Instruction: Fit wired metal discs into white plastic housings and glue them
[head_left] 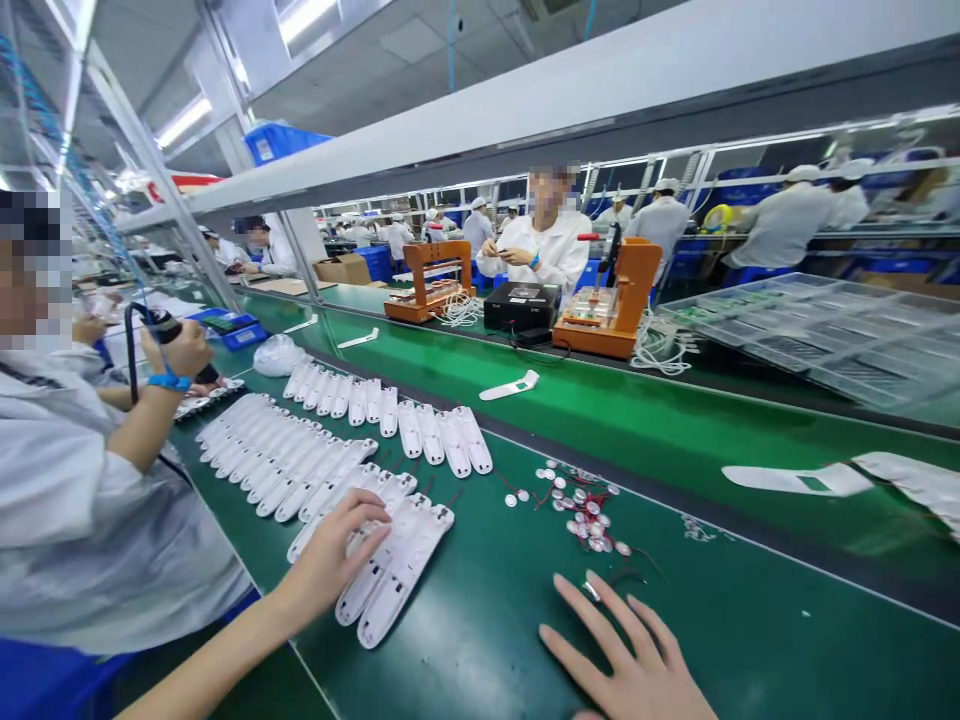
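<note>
My left hand (343, 545) lies over the near end of a row of white plastic housings (409, 570), its fingers loosely stretched and touching them. The housings are long, hollow shells with small cut-outs. Several more white housings (281, 455) lie side by side beyond, and another row (442, 435) runs behind. My right hand (630, 650) is spread with fingers apart low over the green table, holding nothing. Just past its fingertips lies a loose pile of small round silver discs with red wires (589, 510).
A green conveyor belt (615, 420) runs behind the table, carrying white shells (510, 386). At left, a co-worker's hand (176, 345) grips a black tool. Orange fixtures (619, 300), a black box (521, 305) and clear trays (817, 330) stand across the belt.
</note>
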